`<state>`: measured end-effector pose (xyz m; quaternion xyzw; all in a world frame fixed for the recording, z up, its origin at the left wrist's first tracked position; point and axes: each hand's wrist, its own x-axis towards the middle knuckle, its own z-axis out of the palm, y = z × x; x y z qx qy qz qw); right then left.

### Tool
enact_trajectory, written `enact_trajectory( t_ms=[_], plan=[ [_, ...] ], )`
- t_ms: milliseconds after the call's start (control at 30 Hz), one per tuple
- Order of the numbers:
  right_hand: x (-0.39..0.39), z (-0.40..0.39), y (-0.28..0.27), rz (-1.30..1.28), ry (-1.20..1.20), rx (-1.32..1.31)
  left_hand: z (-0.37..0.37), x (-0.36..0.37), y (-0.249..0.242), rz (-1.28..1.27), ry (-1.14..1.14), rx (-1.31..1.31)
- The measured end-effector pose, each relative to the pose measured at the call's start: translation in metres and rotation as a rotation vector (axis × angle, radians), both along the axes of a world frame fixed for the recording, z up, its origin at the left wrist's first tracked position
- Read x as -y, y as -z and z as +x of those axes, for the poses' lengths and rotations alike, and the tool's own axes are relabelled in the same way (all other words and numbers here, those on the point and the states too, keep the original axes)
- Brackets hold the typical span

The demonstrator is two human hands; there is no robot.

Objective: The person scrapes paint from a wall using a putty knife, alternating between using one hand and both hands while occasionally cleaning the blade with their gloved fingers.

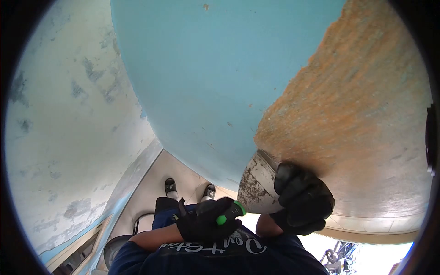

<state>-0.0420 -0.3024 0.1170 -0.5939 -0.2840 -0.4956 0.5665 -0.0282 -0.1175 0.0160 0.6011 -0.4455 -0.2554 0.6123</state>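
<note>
My left hand (206,221), in a black glove, is wrapped round the green and black handle (232,211) of a tool. A wide metal blade (257,185), spotted with dark residue, stands between my hands with its upper edge near the wall. My right hand (303,199), also in a black glove, is closed at the blade's right side; its fingertips are hidden. Above, blue paint (206,68) borders a rough orange-brown bare area (339,101) on the wall.
A pale, patchy wall (68,110) meets the blue one at a corner on the left. Below are the tiled floor (158,176), my feet in dark slippers (170,185) and a dark rounded object (117,247). Bicycle-like items (338,259) appear at the lower right.
</note>
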Motion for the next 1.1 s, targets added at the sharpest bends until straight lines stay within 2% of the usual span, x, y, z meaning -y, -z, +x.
enact_trajectory(
  t_ms=[67,200,367,400,467,500,567,600,667,700,733,800,833,867,900,933,1000,1100],
  plan=[
    [0.001,-0.011,-0.007,0.044,-0.102,-0.149,-0.002,-0.003,-0.005,0.027,0.057,-0.035],
    [-0.006,-0.008,-0.011,0.096,-0.01,-0.142,-0.003,-0.006,-0.006,0.067,0.049,0.026],
    [0.025,0.002,-0.009,-0.235,-0.233,-0.048,0.0,-0.006,-0.01,0.069,0.07,-0.072],
    [0.022,0.002,0.0,-0.233,-0.232,-0.048,0.0,-0.006,-0.007,0.068,0.074,-0.043],
    [0.009,-0.001,0.02,0.044,-0.112,0.064,0.002,-0.005,-0.006,0.067,0.081,-0.011],
    [0.007,-0.007,0.017,0.045,-0.11,0.065,0.002,-0.003,-0.007,0.07,0.08,-0.029],
    [0.002,-0.022,0.008,0.004,0.169,-0.152,-0.002,-0.001,-0.003,0.08,0.085,-0.053],
    [0.001,-0.023,0.009,0.011,0.175,-0.155,-0.006,0.001,0.007,0.001,-0.009,0.012],
    [-0.004,-0.015,0.012,-0.181,0.475,-0.187,-0.009,0.014,0.024,-0.122,-0.214,0.178],
    [-0.005,-0.012,0.012,-0.274,0.626,-0.201,0.001,0.015,0.028,-0.056,-0.272,0.214],
    [-0.003,-0.009,0.011,-0.262,0.639,-0.195,0.015,0.016,0.02,0.008,-0.326,0.255],
    [0.001,0.001,0.007,-0.2,0.276,0.011,0.004,0.014,0.011,-0.019,-0.335,0.262],
    [-0.003,-0.004,0.003,-0.068,0.169,-0.022,-0.006,0.012,0.007,-0.025,-0.314,0.254],
    [-0.005,-0.009,0.003,-0.07,0.168,-0.012,-0.011,0.01,0.004,-0.029,-0.296,0.24],
    [-0.006,-0.014,0.003,-0.011,0.163,-0.047,-0.013,0.007,0.001,0.067,-0.162,0.184],
    [-0.005,-0.016,0.003,0.048,0.156,-0.082,-0.013,0.005,0.001,0.063,-0.167,0.193],
    [-0.006,-0.013,0.0,-0.017,0.168,-0.099,-0.016,0.002,0.003,0.103,-0.142,0.118],
    [-0.01,-0.008,0.003,-0.015,0.223,-0.072,-0.015,0.005,0.013,-0.014,-0.273,0.123]
  ],
)
